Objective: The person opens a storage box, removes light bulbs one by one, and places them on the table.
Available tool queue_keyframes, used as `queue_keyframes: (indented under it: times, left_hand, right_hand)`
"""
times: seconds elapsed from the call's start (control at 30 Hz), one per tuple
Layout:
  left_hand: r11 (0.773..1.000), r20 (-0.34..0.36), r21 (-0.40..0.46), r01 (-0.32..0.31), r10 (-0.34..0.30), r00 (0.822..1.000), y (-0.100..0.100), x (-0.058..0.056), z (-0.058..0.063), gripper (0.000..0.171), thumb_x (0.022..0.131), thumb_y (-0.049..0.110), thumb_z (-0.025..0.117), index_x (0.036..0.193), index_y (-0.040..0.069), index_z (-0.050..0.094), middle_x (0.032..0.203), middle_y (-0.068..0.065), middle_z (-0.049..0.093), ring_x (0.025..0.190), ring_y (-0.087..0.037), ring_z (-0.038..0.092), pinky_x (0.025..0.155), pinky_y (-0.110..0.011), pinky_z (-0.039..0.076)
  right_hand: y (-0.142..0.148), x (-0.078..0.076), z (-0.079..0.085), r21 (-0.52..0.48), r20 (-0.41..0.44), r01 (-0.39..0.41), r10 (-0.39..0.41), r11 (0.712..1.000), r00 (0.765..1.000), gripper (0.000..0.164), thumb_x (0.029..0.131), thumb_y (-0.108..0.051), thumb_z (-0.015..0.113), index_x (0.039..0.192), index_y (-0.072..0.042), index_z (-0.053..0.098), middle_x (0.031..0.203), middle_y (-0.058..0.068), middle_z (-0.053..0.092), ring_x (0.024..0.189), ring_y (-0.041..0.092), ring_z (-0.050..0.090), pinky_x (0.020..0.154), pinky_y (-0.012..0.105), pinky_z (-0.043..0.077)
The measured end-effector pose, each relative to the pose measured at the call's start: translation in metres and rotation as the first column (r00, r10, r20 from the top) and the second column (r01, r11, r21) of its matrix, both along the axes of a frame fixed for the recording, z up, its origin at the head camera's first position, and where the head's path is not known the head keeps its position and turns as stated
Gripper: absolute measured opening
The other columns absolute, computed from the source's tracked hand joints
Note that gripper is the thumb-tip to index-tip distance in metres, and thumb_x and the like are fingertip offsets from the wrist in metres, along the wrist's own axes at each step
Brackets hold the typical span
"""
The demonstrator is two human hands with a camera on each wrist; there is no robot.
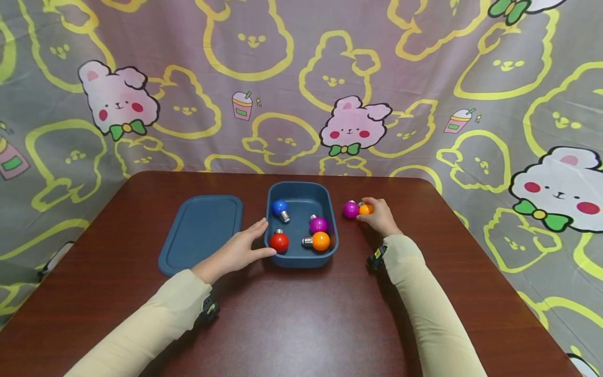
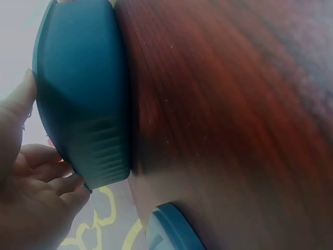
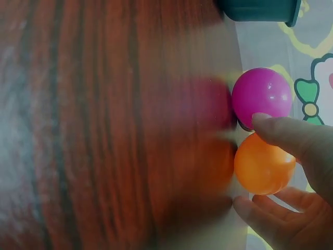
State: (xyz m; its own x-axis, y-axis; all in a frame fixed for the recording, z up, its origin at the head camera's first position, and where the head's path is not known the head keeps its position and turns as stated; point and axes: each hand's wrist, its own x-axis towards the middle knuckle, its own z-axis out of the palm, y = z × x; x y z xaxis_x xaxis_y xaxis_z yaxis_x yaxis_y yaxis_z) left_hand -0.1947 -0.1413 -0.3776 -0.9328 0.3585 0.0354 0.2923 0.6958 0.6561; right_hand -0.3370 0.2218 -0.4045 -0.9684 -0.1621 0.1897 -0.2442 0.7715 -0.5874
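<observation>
The right hand (image 1: 380,217) has thumb and fingers curled round the loose orange bulb (image 1: 365,209), located at the table (image 1: 301,319) surface to the right of the box (image 1: 301,262), just beside the loose purple bulb (image 1: 350,210). The left hand (image 1: 240,248) touches the left side of the box rim, thumb and fingers apart. Box contents: blue bulb (image 1: 280,206), far left; red bulb (image 1: 279,243), near left; second purple bulb (image 1: 319,225) and second orange bulb (image 1: 322,241), right. The lid (image 1: 202,230) lies flat, left of the box.
</observation>
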Motion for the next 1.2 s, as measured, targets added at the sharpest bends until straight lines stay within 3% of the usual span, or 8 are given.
queue_keyframes:
  times: [0.3,0.67,1.2]
  left_hand:
    - [1.000,-0.009,-0.005,0.002,-0.002,1.000,-0.001,0.000,-0.001,0.079,0.084,0.038,0.067,0.143,0.002,0.028,0.149,-0.013,0.021,0.134,-0.030,0.024,0.100,-0.050,0.029]
    - [1.000,-0.008,-0.007,0.002,-0.002,1.000,-0.001,0.000,0.000,0.080,0.084,0.039,0.066,0.143,0.002,0.028,0.149,-0.013,0.021,0.134,-0.031,0.023,0.100,-0.050,0.028]
    - [1.000,0.008,-0.006,-0.007,0.007,1.000,0.000,0.001,0.001,0.078,0.084,0.036,0.066,0.144,0.004,0.028,0.150,-0.011,0.021,0.134,-0.030,0.023,0.100,-0.051,0.029]
  right_hand:
    - [-0.002,-0.002,0.001,0.042,-0.049,-0.067,0.069,0.997,0.996,0.046,0.077,-0.014,0.074,0.118,0.004,0.059,0.111,0.028,0.052,0.105,0.041,0.042,0.089,0.048,0.035]
    - [-0.007,-0.002,0.007,0.042,-0.010,-0.075,0.076,0.996,0.997,0.041,0.082,-0.016,0.071,0.119,0.000,0.061,0.117,0.027,0.048,0.107,0.040,0.042,0.091,0.049,0.036]
    - [-0.018,0.000,0.007,0.023,0.037,-0.149,0.148,0.989,0.988,0.042,0.085,-0.015,0.067,0.125,-0.005,0.058,0.124,0.026,0.042,0.114,0.041,0.036,0.096,0.052,0.031]
